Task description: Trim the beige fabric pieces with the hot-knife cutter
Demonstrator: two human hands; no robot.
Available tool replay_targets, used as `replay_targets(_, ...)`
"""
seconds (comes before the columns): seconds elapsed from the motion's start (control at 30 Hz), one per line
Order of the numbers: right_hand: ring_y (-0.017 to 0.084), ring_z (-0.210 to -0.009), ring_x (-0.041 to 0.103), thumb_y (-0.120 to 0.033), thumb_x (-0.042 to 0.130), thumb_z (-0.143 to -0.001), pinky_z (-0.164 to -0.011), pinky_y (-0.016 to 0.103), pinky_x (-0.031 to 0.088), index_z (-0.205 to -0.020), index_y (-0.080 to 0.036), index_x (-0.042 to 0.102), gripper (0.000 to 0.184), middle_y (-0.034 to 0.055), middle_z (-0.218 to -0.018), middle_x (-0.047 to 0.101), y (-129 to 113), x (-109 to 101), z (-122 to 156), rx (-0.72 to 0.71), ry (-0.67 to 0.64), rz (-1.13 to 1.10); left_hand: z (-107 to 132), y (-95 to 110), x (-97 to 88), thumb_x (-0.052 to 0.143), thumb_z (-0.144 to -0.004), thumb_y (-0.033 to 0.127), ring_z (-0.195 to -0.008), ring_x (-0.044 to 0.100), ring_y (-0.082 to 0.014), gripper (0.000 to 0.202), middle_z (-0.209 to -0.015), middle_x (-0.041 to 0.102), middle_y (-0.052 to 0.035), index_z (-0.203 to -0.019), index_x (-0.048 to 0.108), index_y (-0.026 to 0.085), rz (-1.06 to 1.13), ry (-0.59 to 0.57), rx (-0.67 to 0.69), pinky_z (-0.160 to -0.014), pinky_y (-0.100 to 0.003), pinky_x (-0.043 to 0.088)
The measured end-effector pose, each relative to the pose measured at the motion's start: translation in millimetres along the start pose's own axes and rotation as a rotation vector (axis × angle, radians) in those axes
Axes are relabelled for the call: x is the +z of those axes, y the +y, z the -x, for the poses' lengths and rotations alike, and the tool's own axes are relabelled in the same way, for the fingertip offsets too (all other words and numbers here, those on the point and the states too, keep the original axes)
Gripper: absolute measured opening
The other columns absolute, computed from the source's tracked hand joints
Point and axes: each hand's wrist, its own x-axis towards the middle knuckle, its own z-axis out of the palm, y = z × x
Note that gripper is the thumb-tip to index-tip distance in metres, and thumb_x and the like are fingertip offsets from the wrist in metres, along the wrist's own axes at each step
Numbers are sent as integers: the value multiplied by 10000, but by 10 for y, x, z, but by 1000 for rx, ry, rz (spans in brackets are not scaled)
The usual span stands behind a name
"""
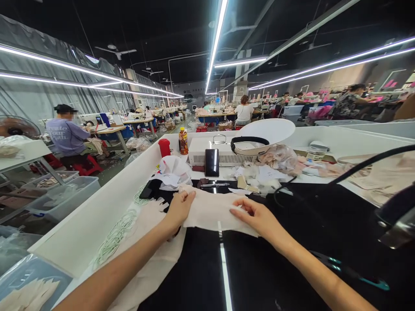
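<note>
A pale beige piece of fabric [210, 211] is stretched between my hands over the glossy black table top [207, 268]. My left hand [181, 207] pinches its left edge between thumb and fingers. At the right end, my right hand [251, 211] has thumb and fingers closed on the cloth. More beige fabric [162, 255] lies under and beside my left forearm. Just beyond the held piece are a pen [215, 185] and small paper scraps.
Pale green cord bundles [118, 233] lie along the left wall. A phone [212, 162] leans on a white vented box [197, 151], near a bottle [183, 141] and a white visor [266, 134]. Teal-handled scissors [372, 283] and a black cable [366, 162] are at right. People sit at sewing machines beyond.
</note>
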Motion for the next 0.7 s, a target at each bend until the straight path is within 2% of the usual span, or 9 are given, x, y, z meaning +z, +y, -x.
replay_targets(0.1,200,-667,548,-515,667,-833,-642,320,422,-934,-229,708,306,-20,-697,584,119,-56,-209,-38,128,72,-302,-28,33,689,-1026,400,-1127,678,-287,378,-1327,643,-85,-1321,636,169,-110,-17,-17,-937,-469,597)
replay_targets(0.2,218,-696,609,-470,635,-852,-704,355,482,-969,-227,709,280,11,-792,656,225,-34,-363,-72,198,134,-470,-85,68,687,-1027,404,-1131,676,-289,369,-1327,645,-83,-1310,643,172,-209,-27,-22,-943,-469,594)
replay_targets(0.3,242,-762,672,-398,602,-871,-776,393,530,-1031,-221,704,260,48,-903,722,313,24,-451,-114,227,192,-519,-147,100,682,-1031,400,-1130,675,-281,358,-1335,643,-86,-1311,644,181,-281,-42,-19,-945,-465,593)
replay_targets(0.43,340,-1090,694,-347,597,-882,-973,501,519,-1138,-228,703,301,111,-1141,760,361,73,-434,-209,225,264,-440,-170,71,629,-1058,422,-1138,675,-313,356,-1297,653,-61,-1285,661,150,-342,-107,-2,-944,-462,592)
replay_targets(0.53,392,-1231,637,-363,604,-900,-1085,596,448,-1158,-239,711,306,128,-1242,744,335,80,-330,-271,220,300,-271,-88,-103,645,-1054,405,-1114,685,-276,350,-1300,653,-82,-1307,643,164,-388,-159,42,-927,-456,600)
replay_targets(0.6,382,-1228,643,-379,604,-918,-1095,595,454,-1154,-249,713,291,118,-1235,748,298,94,-227,-305,196,301,-91,11,-315,508,-1110,434,-1123,682,-301,371,-1246,662,-45,-1248,681,137,-442,-159,107,-939,-429,588)
replay_targets(0.63,370,-1223,650,-382,605,-925,-1096,581,464,-1151,-256,714,281,110,-1233,751,277,107,-168,-321,180,298,20,64,-444,631,-1055,433,-1042,692,-261,317,-1213,681,-54,-1216,679,164,-480,-145,128,-894,-416,596)
replay_targets(0.67,359,-1217,658,-385,604,-933,-1092,567,476,-1151,-263,714,273,105,-1235,752,255,124,-104,-334,166,292,146,114,-581,634,-1052,386,-954,683,-202,230,-1124,698,-58,-1145,683,182,-532,-141,141,-853,-379,577)
replay_targets(0.7,351,-1207,668,-389,599,-942,-1084,555,490,-1153,-270,714,268,103,-1238,753,232,146,-39,-344,153,284,284,154,-720,576,-1060,338,-905,664,-196,185,-1023,707,-38,-1040,694,198,-589,-120,150,-817,-335,534)
